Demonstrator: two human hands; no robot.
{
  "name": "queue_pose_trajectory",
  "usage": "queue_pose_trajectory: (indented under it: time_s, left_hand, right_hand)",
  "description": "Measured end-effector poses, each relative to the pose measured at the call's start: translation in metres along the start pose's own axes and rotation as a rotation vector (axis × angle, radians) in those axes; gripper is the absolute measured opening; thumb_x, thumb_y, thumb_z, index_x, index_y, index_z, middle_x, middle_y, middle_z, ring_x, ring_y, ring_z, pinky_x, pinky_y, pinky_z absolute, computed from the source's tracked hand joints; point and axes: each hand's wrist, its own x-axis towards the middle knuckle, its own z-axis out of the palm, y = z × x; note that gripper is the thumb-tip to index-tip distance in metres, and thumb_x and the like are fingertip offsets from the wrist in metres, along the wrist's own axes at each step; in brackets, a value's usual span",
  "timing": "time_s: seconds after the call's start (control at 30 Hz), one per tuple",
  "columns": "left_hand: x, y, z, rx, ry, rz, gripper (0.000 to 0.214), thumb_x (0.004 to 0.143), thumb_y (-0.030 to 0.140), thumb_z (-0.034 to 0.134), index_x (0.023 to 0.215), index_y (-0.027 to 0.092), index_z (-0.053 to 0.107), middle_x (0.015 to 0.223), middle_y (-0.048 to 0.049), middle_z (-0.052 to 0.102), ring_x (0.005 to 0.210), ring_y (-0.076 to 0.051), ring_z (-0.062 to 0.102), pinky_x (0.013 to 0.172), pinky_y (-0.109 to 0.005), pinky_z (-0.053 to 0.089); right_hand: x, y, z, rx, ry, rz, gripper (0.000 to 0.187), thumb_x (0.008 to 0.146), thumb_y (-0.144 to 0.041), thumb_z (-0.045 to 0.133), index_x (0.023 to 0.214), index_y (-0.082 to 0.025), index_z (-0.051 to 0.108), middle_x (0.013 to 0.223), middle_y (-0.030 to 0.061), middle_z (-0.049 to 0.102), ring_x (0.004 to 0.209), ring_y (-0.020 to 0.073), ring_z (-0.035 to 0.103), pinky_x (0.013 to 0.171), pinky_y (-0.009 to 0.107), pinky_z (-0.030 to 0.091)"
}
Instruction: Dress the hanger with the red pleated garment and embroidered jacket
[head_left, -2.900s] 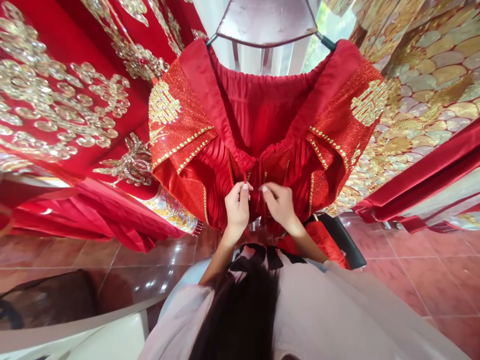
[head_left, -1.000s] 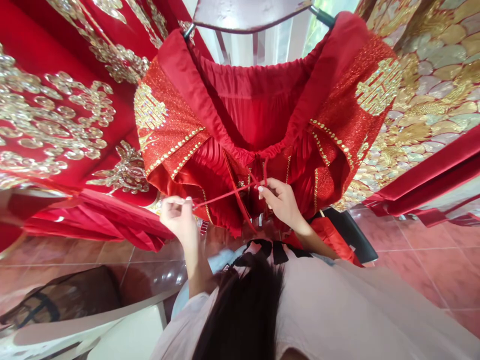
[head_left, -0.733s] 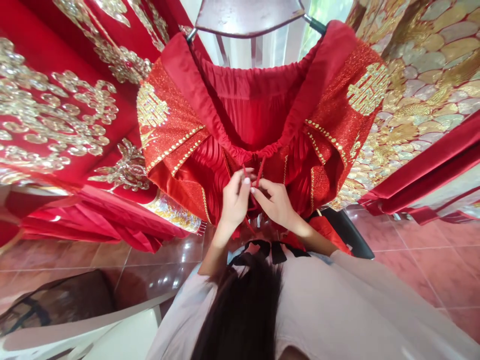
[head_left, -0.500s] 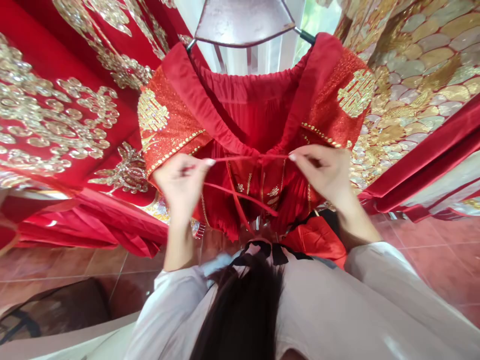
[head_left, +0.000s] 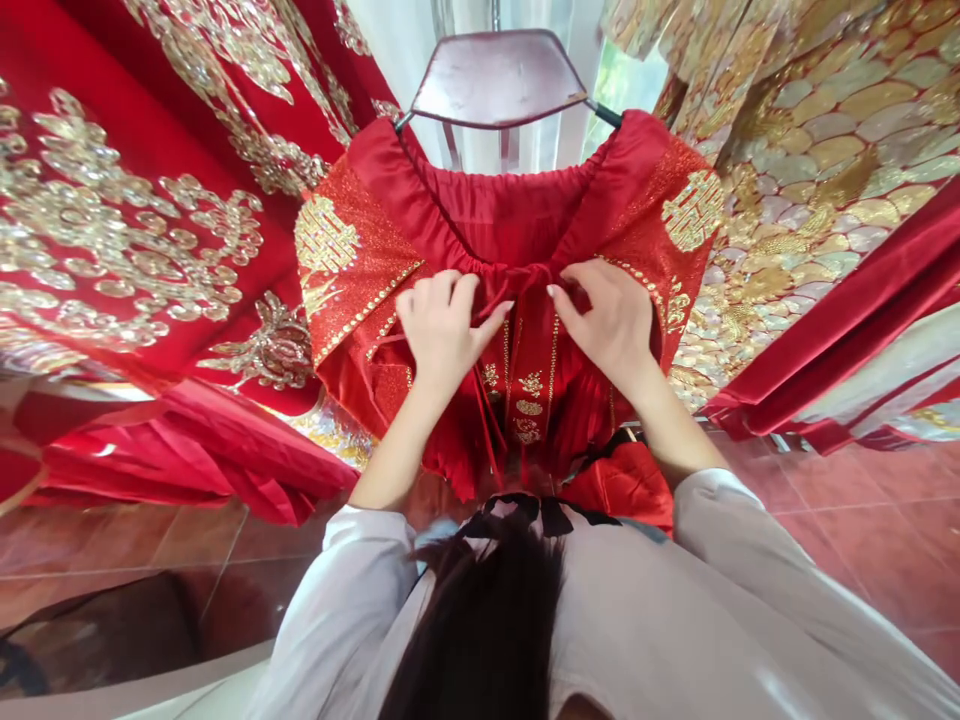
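A red garment (head_left: 529, 385) with gold emblems and beaded trim hangs on a dark hanger (head_left: 501, 80). Its upper edge is gathered and dips to the middle, where a thin red tie is knotted or looped. My left hand (head_left: 446, 325) is closed over the gathered edge left of that middle, thumb stretched toward the tie. On the other side, my right hand (head_left: 611, 315) pinches the same edge between thumb and curled fingers. A loose tie end (head_left: 487, 430) dangles down the front. My fingers partly hide the cloth they grip.
Red cloth with silver beadwork (head_left: 112, 230) hangs at the left, and gold scale-patterned cloth (head_left: 832, 150) at the right. A dark bag (head_left: 105, 630) lies on the tiled floor (head_left: 862, 510). Long dark hair (head_left: 480, 620) hangs at the bottom centre.
My hands have moved inward from the outstretched tie ends to the gathered edge beside the knot. The tie is no longer stretched straight between them. The garment sits lower in view.
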Motion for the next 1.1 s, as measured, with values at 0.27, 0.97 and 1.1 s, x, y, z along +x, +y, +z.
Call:
queue_pose_trajectory:
  time_s: [0.27, 0.97, 1.1]
  left_hand:
    - [0.015, 0.004, 0.011, -0.33, -0.211, -0.025, 0.02, 0.092, 0.022, 0.047, 0.094, 0.016, 0.066, 0.1, -0.011, 0.066, 0.094, -0.024, 0.06, 0.085, -0.035, 0.045]
    - [0.075, -0.044, -0.072, -0.717, -0.009, -0.046, 0.038, 0.077, 0.058, 0.068, 0.074, 0.023, 0.054, 0.058, 0.0028, 0.042, 0.054, -0.01, 0.042, 0.056, -0.029, 0.042]
    - [0.07, -0.043, -0.092, -0.69, -0.385, 0.027, 0.025, 0.078, 0.049, 0.067, 0.075, 0.024, 0.064, 0.055, 0.0007, 0.043, 0.05, -0.012, 0.039, 0.054, -0.033, 0.038]
  right_hand:
    - [0.028, -0.003, 0.02, -0.013, -0.064, -0.023, 0.021, 0.093, -0.014, 0.035, 0.094, -0.015, 0.056, 0.098, 0.0125, 0.056, 0.099, 0.0258, 0.053, 0.087, 0.041, 0.042]
    - [0.072, 0.032, -0.081, 0.026, 0.07, 0.047, 0.006, 0.081, -0.016, 0.062, 0.077, -0.016, 0.059, 0.064, 0.0025, 0.059, 0.063, 0.0128, 0.056, 0.077, 0.031, 0.042]
    - [0.076, 0.028, -0.078, 0.108, -0.405, -0.172, 0.005, 0.071, -0.014, 0.071, 0.073, -0.018, 0.069, 0.054, -0.0024, 0.056, 0.053, 0.0098, 0.051, 0.063, 0.028, 0.041]
